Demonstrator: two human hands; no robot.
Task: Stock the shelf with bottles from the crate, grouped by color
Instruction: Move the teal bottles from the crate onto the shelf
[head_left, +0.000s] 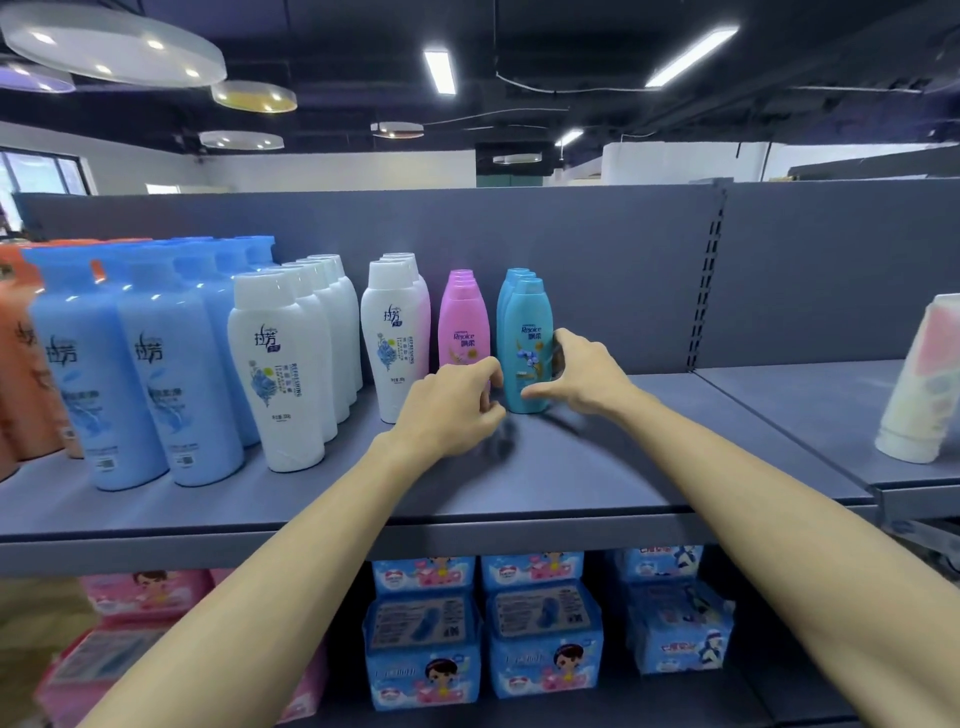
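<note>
Shelf: a grey metal shelf board (597, 467) runs across the middle of the frame, its left end cut off by the picture edge.
Front teal bottle: a glossy teal plastic shampoo bottle (524, 343) stands upright at centre, heading a short row; those behind show only their caps.
Pink row: slim pink plastic bottles (462, 322) stand just left of the teal row, the base of the front one hidden behind the left hand.
Right hand: the right hand (582, 374) cups the teal bottle's right side, thumb low at its base, fingers curved round it.
Left hand: the left hand (452, 405) sits blurred by the bottle's lower left; fingers curled, holding nothing I can make out, contact unclear.
White bottles: tall white plastic bottles (280, 364) stand left of centre.
Blue bottles: large light-blue bottles (140, 374) at left, soft-focused.
Lower shelf: blue printed packs (540, 644) below, labels unreadable.
</note>
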